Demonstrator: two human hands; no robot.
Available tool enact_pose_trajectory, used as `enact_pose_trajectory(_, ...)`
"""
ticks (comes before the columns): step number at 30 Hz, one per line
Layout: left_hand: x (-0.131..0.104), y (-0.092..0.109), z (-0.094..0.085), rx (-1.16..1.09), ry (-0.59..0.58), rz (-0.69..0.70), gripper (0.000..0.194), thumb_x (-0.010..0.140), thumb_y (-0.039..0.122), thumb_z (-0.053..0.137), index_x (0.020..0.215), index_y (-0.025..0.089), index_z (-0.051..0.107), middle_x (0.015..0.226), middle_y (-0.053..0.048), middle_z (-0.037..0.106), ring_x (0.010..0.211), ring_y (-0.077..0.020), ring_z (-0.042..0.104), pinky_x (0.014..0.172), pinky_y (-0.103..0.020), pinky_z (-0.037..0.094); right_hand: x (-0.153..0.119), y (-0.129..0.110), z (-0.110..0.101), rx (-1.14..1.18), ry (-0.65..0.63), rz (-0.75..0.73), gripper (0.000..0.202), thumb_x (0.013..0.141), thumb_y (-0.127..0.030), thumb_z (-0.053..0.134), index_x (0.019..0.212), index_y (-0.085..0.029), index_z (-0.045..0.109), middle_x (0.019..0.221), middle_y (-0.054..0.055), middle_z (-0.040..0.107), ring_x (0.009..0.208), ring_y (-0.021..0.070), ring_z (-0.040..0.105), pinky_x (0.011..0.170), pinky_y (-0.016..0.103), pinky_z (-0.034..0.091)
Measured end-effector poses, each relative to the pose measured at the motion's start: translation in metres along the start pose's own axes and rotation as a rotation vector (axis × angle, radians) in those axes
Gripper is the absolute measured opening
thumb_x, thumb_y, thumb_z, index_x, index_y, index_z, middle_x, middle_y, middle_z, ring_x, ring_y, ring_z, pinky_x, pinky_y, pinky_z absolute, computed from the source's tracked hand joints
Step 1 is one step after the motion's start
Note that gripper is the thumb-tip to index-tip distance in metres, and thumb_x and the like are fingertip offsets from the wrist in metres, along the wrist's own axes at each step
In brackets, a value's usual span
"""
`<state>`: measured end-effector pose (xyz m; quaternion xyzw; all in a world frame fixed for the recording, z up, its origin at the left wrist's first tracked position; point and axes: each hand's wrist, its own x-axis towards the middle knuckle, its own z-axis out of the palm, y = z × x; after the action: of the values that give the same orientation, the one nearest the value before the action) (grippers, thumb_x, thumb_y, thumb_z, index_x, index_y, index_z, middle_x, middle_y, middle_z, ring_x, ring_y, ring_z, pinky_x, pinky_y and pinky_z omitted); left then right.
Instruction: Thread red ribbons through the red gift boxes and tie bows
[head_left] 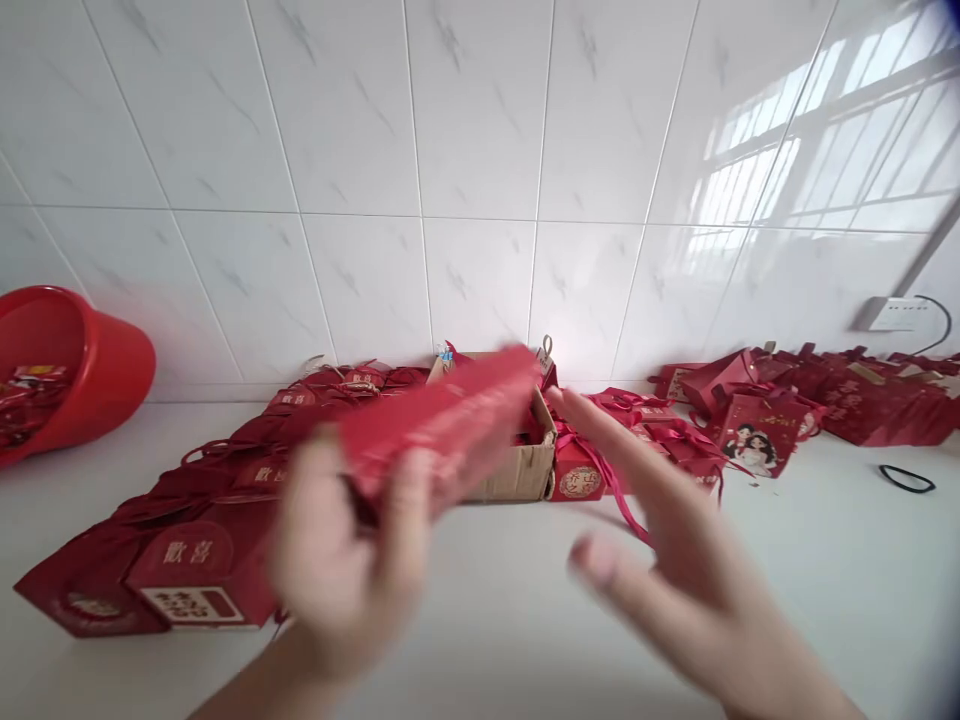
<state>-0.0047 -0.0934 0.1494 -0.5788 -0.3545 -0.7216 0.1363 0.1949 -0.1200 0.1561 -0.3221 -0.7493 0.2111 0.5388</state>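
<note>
My left hand grips a red paper box, its thumb on the near side and its fingers behind. The box is tilted up to the right and blurred by motion, so its print cannot be read. To the right of the box, my right hand is raised, thumb and fingers spread, holding nothing. Behind the held box stands an open cardboard box, partly hidden. A red gift box with a gold emblem and ribbon sits just beyond my right hand.
Rows of red gift boxes cover the left of the white table. A red bucket with wrapped pieces lies tipped at far left. More red boxes stand at right, near a black band and a white socket.
</note>
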Motion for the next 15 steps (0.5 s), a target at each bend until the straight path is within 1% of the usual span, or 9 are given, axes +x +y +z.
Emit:
enact_pose_trajectory(1, -0.012, 0.008, 0.006, -0.009, -0.176, 0.007, 0.019, 0.076, 0.022, 0.067, 0.091, 0.028, 0.056, 0.070, 0.003, 0.058, 0.063, -0.0161, 0.057, 0.052, -0.025, 0.048, 0.000, 0.003, 0.009, 0.064, -0.083, 0.003, 0.097, 0.074, -0.044, 0.075, 0.151, -0.030, 0.016, 0.152, 0.004, 0.028, 0.141, 0.0297, 0.022, 0.111, 0.047, 0.034)
enact_pose_trajectory(2, -0.022, 0.013, 0.011, -0.061, -0.355, -0.006, 0.023, 0.081, 0.022, 0.060, 0.103, 0.029, 0.054, 0.080, 0.000, 0.061, 0.072, -0.0180, 0.061, 0.057, -0.027, 0.052, 0.002, 0.007, 0.016, 0.118, -0.144, 0.016, 0.116, 0.067, -0.046, 0.080, 0.152, -0.030, 0.002, 0.156, 0.004, 0.016, 0.143, 0.0304, 0.012, 0.112, 0.047, 0.031)
enact_pose_trajectory(4, -0.030, 0.017, 0.017, -0.152, -0.638, 0.067, 0.040, 0.087, 0.021, 0.048, 0.126, 0.028, 0.044, 0.115, -0.008, 0.059, 0.106, -0.0242, 0.059, 0.080, -0.035, 0.055, 0.009, 0.017, 0.027, 0.221, -0.204, 0.058, 0.135, 0.057, -0.046, 0.086, 0.150, -0.028, -0.011, 0.157, 0.006, 0.003, 0.144, 0.0304, 0.005, 0.112, 0.047, 0.031)
enact_pose_trajectory(6, -0.026, 0.013, 0.017, -0.224, -0.828, 0.171, 0.056, 0.086, 0.019, 0.045, 0.140, 0.024, 0.031, 0.140, -0.012, 0.043, 0.129, -0.0295, 0.042, 0.100, -0.044, 0.046, 0.017, 0.028, 0.032, 0.355, -0.243, 0.111, 0.134, 0.060, -0.042, 0.086, 0.150, -0.026, -0.014, 0.156, 0.010, 0.011, 0.142, 0.0292, 0.018, 0.110, 0.045, 0.035)
enact_pose_trajectory(7, -0.021, 0.010, 0.016, -0.244, -0.902, 0.205, 0.062, 0.085, 0.019, 0.047, 0.143, 0.023, 0.027, 0.145, -0.013, 0.037, 0.134, -0.0314, 0.036, 0.105, -0.047, 0.041, 0.022, 0.033, 0.031, 0.425, -0.252, 0.143, 0.126, 0.066, -0.040, 0.083, 0.150, -0.026, -0.010, 0.154, 0.011, 0.021, 0.139, 0.0281, 0.028, 0.108, 0.044, 0.038)
enact_pose_trajectory(9, -0.009, 0.004, 0.014, -0.259, -0.999, 0.207, 0.063, 0.085, 0.022, 0.052, 0.143, 0.024, 0.027, 0.146, -0.011, 0.038, 0.134, -0.0320, 0.035, 0.109, -0.049, 0.035, 0.029, 0.042, 0.027, 0.559, -0.234, 0.217, 0.096, 0.079, -0.038, 0.072, 0.151, -0.028, 0.009, 0.145, 0.010, 0.040, 0.130, 0.0257, 0.044, 0.104, 0.042, 0.043)
enact_pose_trajectory(11, -0.001, -0.002, 0.012, -0.244, -0.951, 0.113, 0.051, 0.087, 0.022, 0.053, 0.135, 0.026, 0.038, 0.136, -0.009, 0.048, 0.128, -0.0286, 0.043, 0.108, -0.045, 0.037, 0.035, 0.047, 0.020, 0.670, -0.216, 0.302, 0.063, 0.088, -0.035, 0.062, 0.143, -0.028, 0.034, 0.134, 0.008, 0.052, 0.123, 0.0247, 0.051, 0.100, 0.041, 0.046)
enact_pose_trajectory(13, 0.003, -0.008, 0.013, -0.207, -0.723, -0.023, 0.040, 0.087, 0.021, 0.055, 0.125, 0.026, 0.046, 0.127, -0.008, 0.052, 0.120, -0.0254, 0.049, 0.105, -0.041, 0.040, 0.040, 0.050, 0.015, 0.791, -0.225, 0.359, 0.043, 0.090, -0.030, 0.059, 0.132, -0.026, 0.050, 0.122, 0.006, 0.061, 0.115, 0.0234, 0.057, 0.096, 0.038, 0.048)
enact_pose_trajectory(15, 0.005, -0.015, 0.016, -0.203, -0.504, -0.179, 0.037, 0.085, 0.023, 0.060, 0.120, 0.024, 0.047, 0.124, -0.008, 0.052, 0.118, -0.0247, 0.050, 0.102, -0.039, 0.041, 0.043, 0.050, 0.012, 0.884, -0.205, 0.367, 0.030, 0.089, -0.025, 0.060, 0.119, -0.025, 0.058, 0.106, 0.004, 0.066, 0.097, 0.0191, 0.064, 0.084, 0.031, 0.053)
